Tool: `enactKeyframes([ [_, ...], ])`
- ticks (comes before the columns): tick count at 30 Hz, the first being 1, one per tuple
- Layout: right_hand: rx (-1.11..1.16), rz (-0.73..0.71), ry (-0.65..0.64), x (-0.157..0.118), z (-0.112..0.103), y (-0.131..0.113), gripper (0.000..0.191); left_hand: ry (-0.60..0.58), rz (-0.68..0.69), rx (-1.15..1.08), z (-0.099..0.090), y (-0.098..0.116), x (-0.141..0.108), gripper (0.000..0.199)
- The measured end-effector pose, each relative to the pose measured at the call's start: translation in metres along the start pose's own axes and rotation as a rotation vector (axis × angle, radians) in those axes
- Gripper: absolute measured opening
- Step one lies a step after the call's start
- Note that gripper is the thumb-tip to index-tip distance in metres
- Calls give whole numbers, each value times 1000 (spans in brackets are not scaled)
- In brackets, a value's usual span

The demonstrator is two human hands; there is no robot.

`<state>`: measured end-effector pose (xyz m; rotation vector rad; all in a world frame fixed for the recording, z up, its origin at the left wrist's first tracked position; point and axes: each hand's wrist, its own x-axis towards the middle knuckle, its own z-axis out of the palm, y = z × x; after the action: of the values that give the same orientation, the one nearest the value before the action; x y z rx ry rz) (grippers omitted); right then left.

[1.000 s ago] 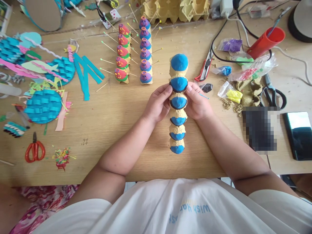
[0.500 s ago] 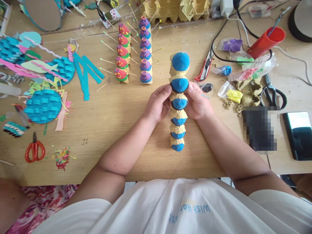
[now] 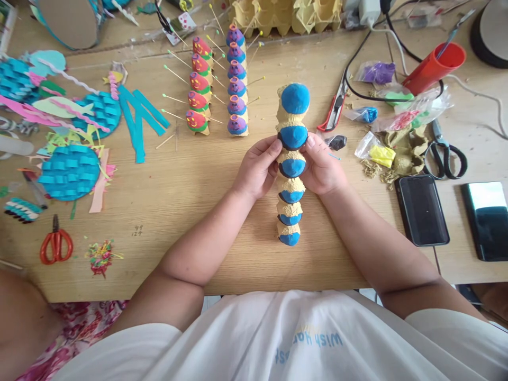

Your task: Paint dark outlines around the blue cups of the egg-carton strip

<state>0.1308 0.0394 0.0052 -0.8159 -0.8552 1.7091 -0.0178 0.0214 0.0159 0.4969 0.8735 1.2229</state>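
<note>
Between my hands is an egg carton strip (image 3: 292, 166), a row of several bumps capped with blue clay over tan pulp, some with a dark rim. My left hand (image 3: 259, 165) pinches its left side near the second bump, thumb on top. From the right side, my right hand (image 3: 323, 165) grips the same bump; both sets of fingertips are partly hidden beneath. Beyond, to the left, stand a red-and-green caterpillar strip (image 3: 199, 84) and a purple-and-blue caterpillar strip (image 3: 237, 82), both with faces and cotton-bud sticks.
Right of my hands lie a red utility knife (image 3: 335, 108), bags of coloured clay (image 3: 381, 155), black scissors (image 3: 444, 153), a phone (image 3: 423, 210) and a red cup (image 3: 434, 69). On the left are woven blue paper discs (image 3: 70, 172), red scissors (image 3: 56, 246) and a person's arm (image 3: 24, 323).
The strip has tipped very slightly, its far end shifting a touch; both hands keep their hold. The other person's arm at lower left reaches a little further into view.
</note>
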Motion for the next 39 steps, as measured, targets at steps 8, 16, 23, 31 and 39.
enactKeyframes([
  [8,3,-4,11,0,2,0,33,-9,-2,5,1,0,-2,24],
  [16,29,-12,0,0,0,0,33,-24,-4,9,-1,-1,0,25],
  [23,82,1,-56,0,0,0,33,-63,9,19,-1,1,-4,35],
  [31,70,-13,-52,-2,1,-2,35,-49,-10,10,-1,3,-1,38],
  [39,47,4,-85,-1,3,-4,47,-162,2,1,-6,0,2,36],
])
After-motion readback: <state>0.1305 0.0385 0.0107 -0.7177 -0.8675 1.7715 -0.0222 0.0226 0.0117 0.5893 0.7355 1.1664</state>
